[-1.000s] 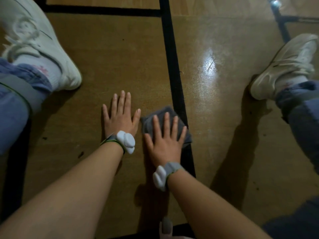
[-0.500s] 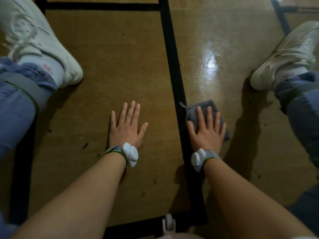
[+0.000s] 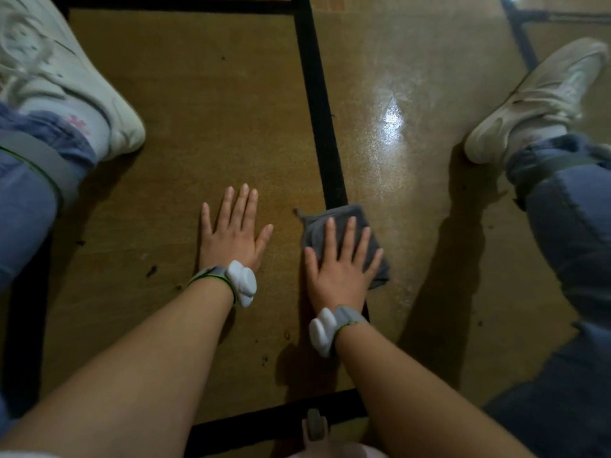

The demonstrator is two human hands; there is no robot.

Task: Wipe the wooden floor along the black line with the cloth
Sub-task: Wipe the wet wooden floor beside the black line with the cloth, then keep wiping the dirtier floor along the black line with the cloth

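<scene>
The right hand (image 3: 342, 276) covers the near half of the grey folded cloth (image 3: 340, 214), and together they hide the stretch of black floor line (image 3: 317, 104) beneath. Behind the hand's wrist, a small rounded grey object (image 3: 315, 424) is cut by the lower edge, too dim to identify.

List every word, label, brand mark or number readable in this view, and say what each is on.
None can be read.
White left sneaker and white right sneaker: no legible brand mark; too blurred.
White sock: a pink blotch, not letters.
White device on the left wrist and white device on the right wrist: no print shows.
Grey folded cloth: no text shows.
</scene>
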